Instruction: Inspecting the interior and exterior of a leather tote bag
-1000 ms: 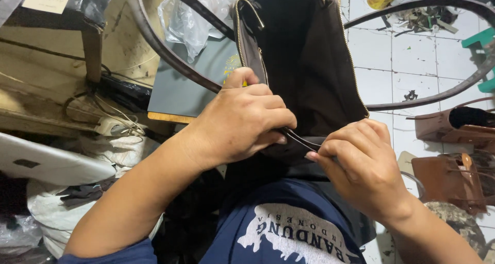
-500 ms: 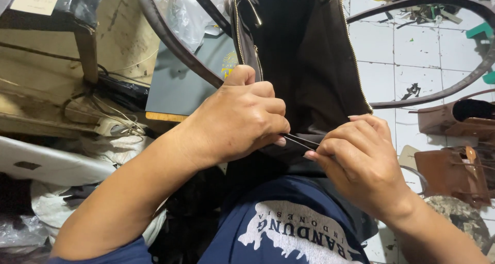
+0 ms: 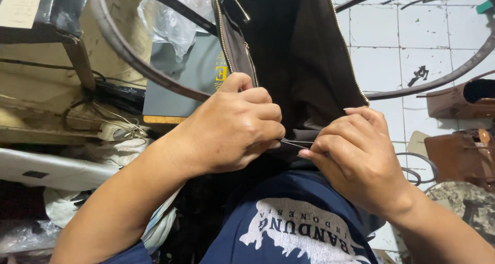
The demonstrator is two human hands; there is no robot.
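Observation:
A dark brown bag [image 3: 309, 63] with an open zipper and long brown handles [image 3: 129, 58] rests against my lap, its black lining showing. My left hand [image 3: 232, 130] is closed on the bag's edge by the zipper. My right hand [image 3: 356, 156] pinches a thin needle [image 3: 296, 144] with thread, which runs between the two hands at the bag's lower edge. The needle's far end is hidden under my left fingers.
A grey flat box [image 3: 191, 83] leans behind the bag. Wooden boards, cables and plastic bags [image 3: 170, 16] crowd the left. White floor tiles [image 3: 407, 42] lie at the right, with brown leather bags [image 3: 464, 150] and a loose strap beside them.
Both hands have stayed at the bag's edge with the needle between them. The view has shifted slightly, so the bag and hands sit a little higher and closer.

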